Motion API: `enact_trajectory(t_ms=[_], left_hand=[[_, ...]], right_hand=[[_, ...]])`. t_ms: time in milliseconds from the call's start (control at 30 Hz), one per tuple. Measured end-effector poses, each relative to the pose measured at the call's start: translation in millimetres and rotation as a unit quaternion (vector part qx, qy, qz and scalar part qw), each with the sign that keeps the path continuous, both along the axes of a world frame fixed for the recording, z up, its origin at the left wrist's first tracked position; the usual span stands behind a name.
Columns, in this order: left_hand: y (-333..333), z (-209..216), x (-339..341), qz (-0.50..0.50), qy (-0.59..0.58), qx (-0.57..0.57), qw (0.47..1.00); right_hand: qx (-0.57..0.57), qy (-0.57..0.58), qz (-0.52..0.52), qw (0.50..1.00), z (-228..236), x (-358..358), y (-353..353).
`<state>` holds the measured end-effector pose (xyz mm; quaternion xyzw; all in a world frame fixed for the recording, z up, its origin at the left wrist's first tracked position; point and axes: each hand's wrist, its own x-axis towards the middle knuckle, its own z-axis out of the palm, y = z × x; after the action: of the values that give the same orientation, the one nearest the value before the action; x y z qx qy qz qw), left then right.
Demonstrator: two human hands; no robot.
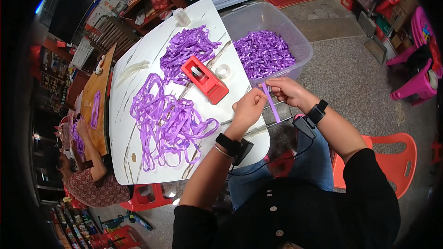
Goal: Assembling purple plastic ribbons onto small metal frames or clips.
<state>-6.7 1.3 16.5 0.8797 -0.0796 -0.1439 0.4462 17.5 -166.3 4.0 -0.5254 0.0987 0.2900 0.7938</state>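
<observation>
A short purple ribbon (272, 103) hangs between my two hands at the table's right edge, its lower end dangling free. My right hand (290, 93) pinches it near the top. Fingers curled, my left hand (250, 107) grips the ribbon from the other side; its fingertips are partly hidden. Left of my hands, a red tape dispenser (213, 91) lies on the white marbled table (124, 124), beside a clear tape roll (223, 71). A loose tangle of long purple ribbons (161, 124) spreads over the near part. Beyond it lies a denser heap of purple ribbon strips (180, 50).
A clear plastic bin (302, 48) with many short purple ribbon pieces stands just beyond my hands. Pale thin strips (131, 70) and a clear jar (182, 17) are on the table. At right stands an orange chair (401, 157). Another person (97, 184) handles purple ribbon at a wooden table.
</observation>
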Motion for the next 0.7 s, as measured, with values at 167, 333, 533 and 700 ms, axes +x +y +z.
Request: enact_trajectory(t_ms=[167, 333, 533, 700], left_hand=[[1, -4, 1, -0.039, -0.009, 0.0, 0.999], [-6, 8, -1, -0.082, -0.056, 0.094, 0.991], [-6, 15, -1, -0.105, -0.061, 0.141, 0.983], [-8, 18, 0, -0.109, -0.064, 0.147, 0.981]], right_hand=[[-0.045, 0.018, -0.018, 0.999, -24, -10, -2], [-0.163, -0.136, 0.026, 0.977, -70, -51, -18], [-0.153, -0.189, -0.018, 0.97, -60, -109, 2], [-0.086, -0.234, -0.14, 0.958, -57, -115, 17]])
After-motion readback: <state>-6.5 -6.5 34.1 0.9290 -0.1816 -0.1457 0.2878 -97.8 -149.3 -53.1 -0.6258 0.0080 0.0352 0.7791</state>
